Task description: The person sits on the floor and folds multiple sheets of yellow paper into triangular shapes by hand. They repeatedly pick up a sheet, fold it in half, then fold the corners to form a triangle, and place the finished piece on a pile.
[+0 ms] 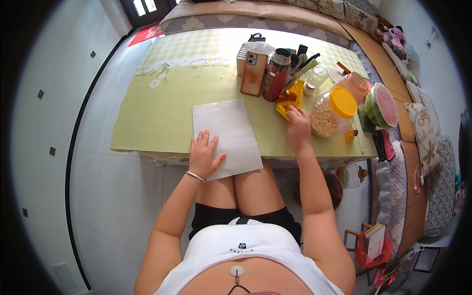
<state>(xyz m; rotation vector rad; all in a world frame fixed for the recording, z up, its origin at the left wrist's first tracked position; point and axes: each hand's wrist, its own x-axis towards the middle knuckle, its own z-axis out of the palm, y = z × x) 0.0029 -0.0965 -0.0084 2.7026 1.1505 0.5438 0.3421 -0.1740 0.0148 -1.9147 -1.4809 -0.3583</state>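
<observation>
A white sheet of paper (pixel 227 128) lies at the table's near edge, its lower part hanging over my thighs. My left hand (pixel 204 155) rests flat on its left side, fingers spread, with a silver bangle at the wrist. To the right, my right hand (pixel 299 127) has its fingers closed on the near end of a yellow plastic object (pixel 294 93) with an angular, frame-like shape; its exact kind is unclear. That object is beside a dark red thermos (pixel 276 76). Just right of my right hand is a clear jar (pixel 324 118) with a yellow lid, holding tan bits.
The table (pixel 147 118) wears a pale green cloth. A phone (pixel 253 73) leans upright left of the thermos. At the right stand a glass (pixel 317 76), a pink-tinted jar (pixel 354 86) and a covered watermelon half (pixel 381 105). A long sofa (pixel 393 64) borders the right side.
</observation>
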